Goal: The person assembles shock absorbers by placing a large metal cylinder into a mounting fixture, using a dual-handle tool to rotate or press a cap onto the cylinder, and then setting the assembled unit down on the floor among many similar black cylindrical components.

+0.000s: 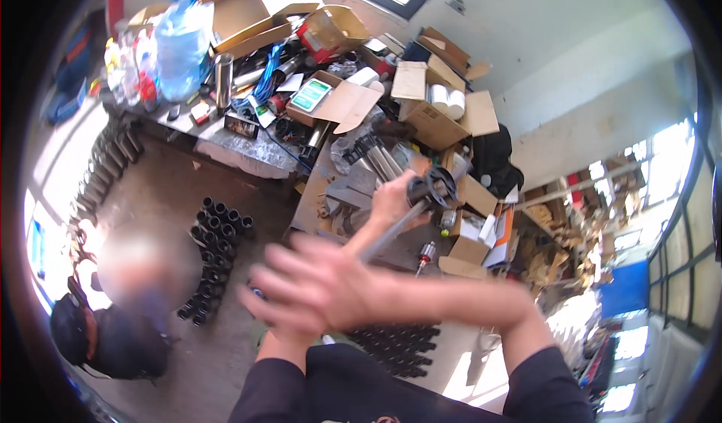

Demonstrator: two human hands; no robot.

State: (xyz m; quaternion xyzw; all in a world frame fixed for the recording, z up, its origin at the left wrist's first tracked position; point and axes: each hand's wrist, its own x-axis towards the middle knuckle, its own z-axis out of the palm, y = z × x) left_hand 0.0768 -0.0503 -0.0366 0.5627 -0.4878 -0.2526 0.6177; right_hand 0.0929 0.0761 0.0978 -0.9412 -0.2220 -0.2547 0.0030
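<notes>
Black sleeves (545, 385) lie nearest; the blurred right hand (312, 288) has fingers spread, apparently empty. Beyond, the left hand (392, 203) wraps a grey rod (393, 233) with a black fitting (431, 192), over the bench (314, 197): probably mid-handling, calling for steady support. Farther, a green-and-white label (310, 94) shows illegible print.

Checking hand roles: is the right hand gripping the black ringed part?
No, the left hand grips the black ringed part, while the right hand is apart, fingers spread.
</notes>
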